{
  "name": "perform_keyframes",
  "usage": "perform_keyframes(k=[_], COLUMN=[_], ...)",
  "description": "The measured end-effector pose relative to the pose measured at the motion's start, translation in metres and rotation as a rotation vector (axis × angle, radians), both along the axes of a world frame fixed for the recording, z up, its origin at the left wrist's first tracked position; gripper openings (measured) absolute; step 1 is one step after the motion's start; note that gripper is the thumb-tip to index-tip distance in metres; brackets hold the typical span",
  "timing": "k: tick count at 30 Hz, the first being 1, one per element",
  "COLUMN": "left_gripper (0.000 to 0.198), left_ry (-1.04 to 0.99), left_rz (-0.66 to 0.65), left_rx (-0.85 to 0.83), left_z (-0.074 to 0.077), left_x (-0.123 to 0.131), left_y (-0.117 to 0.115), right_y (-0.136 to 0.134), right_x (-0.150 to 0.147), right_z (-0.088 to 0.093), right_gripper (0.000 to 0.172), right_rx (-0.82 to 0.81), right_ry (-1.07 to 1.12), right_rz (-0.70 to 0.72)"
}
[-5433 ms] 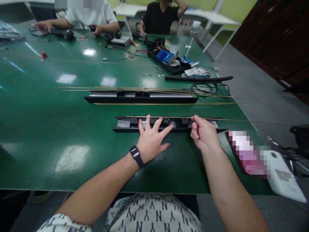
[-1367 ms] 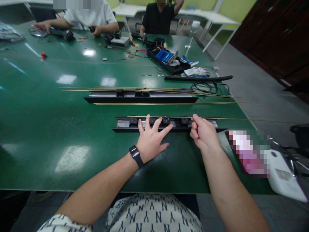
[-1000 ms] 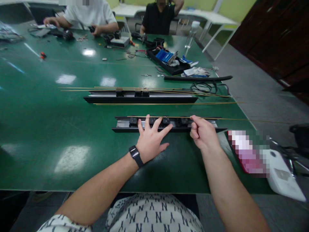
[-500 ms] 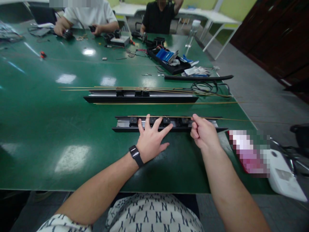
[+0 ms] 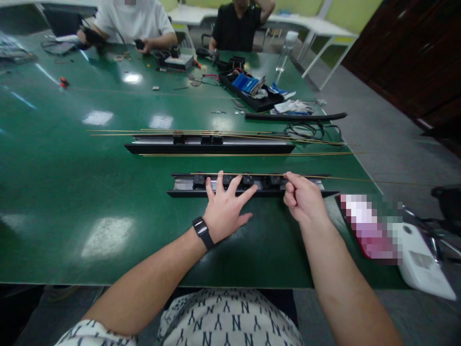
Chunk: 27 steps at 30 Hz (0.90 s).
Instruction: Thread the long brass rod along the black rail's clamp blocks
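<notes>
A black rail with a silvery channel (image 5: 183, 184) lies across the green table, with several black blocks (image 5: 248, 179) in it. My left hand (image 5: 226, 206) rests over the rail, fingers spread, a dark watch on its wrist. Along the rail's far edge runs a thin golden rod (image 5: 345, 179), reaching past the table's right edge. My right hand (image 5: 300, 194) pinches this rod near the rail's right part. Beyond lies a second black rail (image 5: 212, 149) with more golden rods over and beside it.
At the right edge lie a red-edged object (image 5: 370, 230) and a white object (image 5: 425, 264). Farther back are a black strip (image 5: 295, 117), coiled cables (image 5: 306, 129), a black tray (image 5: 266, 103) and a bottle (image 5: 287, 50). Two people sit across the green table (image 5: 90, 182).
My right fingertips have shifted very slightly left along the rod. My left hand has not moved. Across the table, a person's hand at the left has lifted a dark object.
</notes>
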<state>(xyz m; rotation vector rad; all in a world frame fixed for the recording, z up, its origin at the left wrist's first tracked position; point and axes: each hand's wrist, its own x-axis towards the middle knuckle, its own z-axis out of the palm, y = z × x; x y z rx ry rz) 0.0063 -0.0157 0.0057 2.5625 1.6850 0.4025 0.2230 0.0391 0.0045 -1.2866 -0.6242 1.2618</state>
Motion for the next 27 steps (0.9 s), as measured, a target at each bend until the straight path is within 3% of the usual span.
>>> perform_keyframes(k=[9, 20, 27], left_gripper=[0.075, 0.076, 0.077], left_ry=[-0.001, -0.007, -0.004], left_rz=[-0.004, -0.004, -0.005], left_rx=[0.009, 0.001, 0.004], left_z=[-0.0003, -0.0004, -0.0008], left_x=[0.0005, 0.0, 0.0006], left_y=[0.0006, 0.0, 0.0004], right_y=[0.0015, 0.0, -0.0001], right_x=[-0.0014, 0.0016, -0.0013], right_z=[-0.0017, 0.0, 0.001], right_gripper=[0.03, 0.023, 0.025], right_rx=[-0.018, -0.014, -0.016], right_ry=[-0.03, 0.007, -0.005], right_rz=[-0.034, 0.025, -0.012])
